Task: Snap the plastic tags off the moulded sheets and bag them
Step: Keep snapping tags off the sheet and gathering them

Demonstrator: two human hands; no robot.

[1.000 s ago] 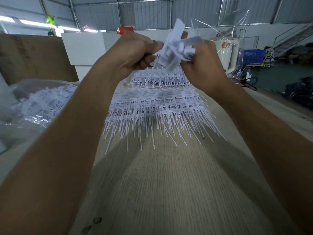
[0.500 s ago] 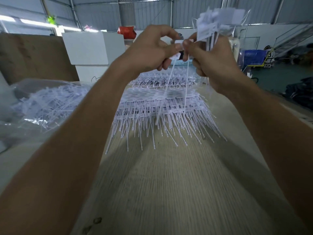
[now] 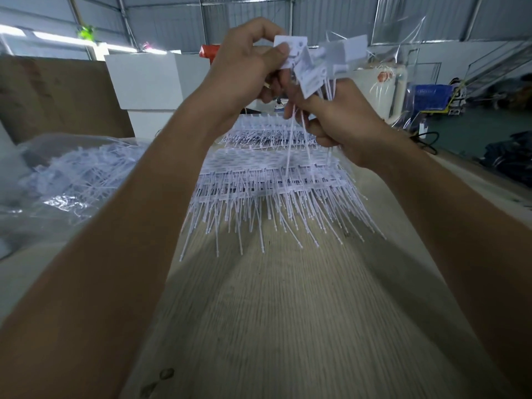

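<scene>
Both hands are raised above the wooden table (image 3: 288, 326). My left hand (image 3: 244, 67) pinches the flat head of a white plastic tag (image 3: 290, 48) between thumb and fingers. My right hand (image 3: 342, 122) grips a bunch of loose white tags (image 3: 339, 57) by their thin tails, heads fanned out above the fist and tails hanging below. On the table beneath lies a stack of white moulded sheets (image 3: 273, 180), thin tails pointing toward me. A clear plastic bag (image 3: 72, 180) holding several loose tags lies at the left.
A second pile of moulded sheets (image 3: 259, 133) lies farther back. White boxes (image 3: 144, 82) and a brown board (image 3: 51, 96) stand behind the table. Clear plastic film (image 3: 403, 30) hangs at the right. A blue crate (image 3: 431, 93) sits on the floor beyond the table's right edge.
Both hands rose from a crumpled clump of tags. The right hand now holds the bunch by the tails, and the left hand shifted to pinching one tag's head.
</scene>
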